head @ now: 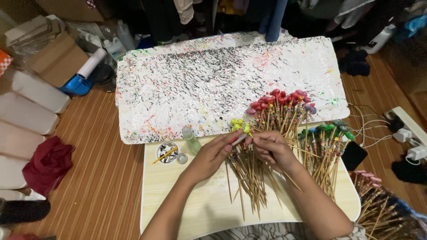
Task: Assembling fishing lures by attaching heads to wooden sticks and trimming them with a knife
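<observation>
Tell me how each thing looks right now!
Left hand: pinching a thin marker pen.
Right hand: gripping a bundle of wooden sticks, fanned out.
Small clear green-tinted bottle: upright, capped.
White foam board: flat, speckled with paint.
Small round paint dish: brush resting across.

Brown cardboard boxes far left on the floor; dark phone screen at table's right edge.

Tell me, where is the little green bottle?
In the head view, the small green bottle stands on the pale wooden table, left of centre, just left of the left hand, beside the small paint dish and below the paint-speckled white board.
</observation>
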